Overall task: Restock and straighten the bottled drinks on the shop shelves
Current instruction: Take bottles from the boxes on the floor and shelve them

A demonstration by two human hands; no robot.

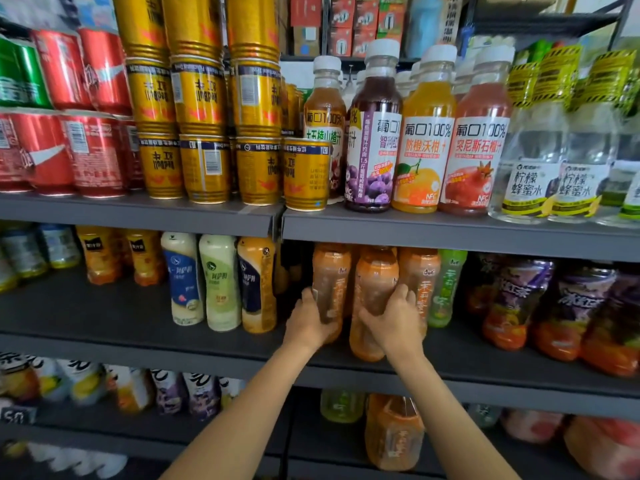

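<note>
Head view had me looking at the middle shelf, where both hands were on the orange tea bottles. My left hand was wrapped around the left orange bottle, fingers curled on its side low down; my right hand gripped the front orange bottle, which stood nearer the shelf lip than its neighbours. A third orange bottle sat just beside my right hand, touching or nearly touching the green bottle.

Risk as I read it: the front bottle was close to the edge, and a sloppy release could have tipped it off onto the lower shelf. Any sideways shove with my right hand could have knocked the third bottle into the green one and skewed that row. To the left, the tall milk-drink bottles stood apart, so less worry there. Gripping low on tall bottles also meant the tops could have swung and clipped the shelf above.
</note>
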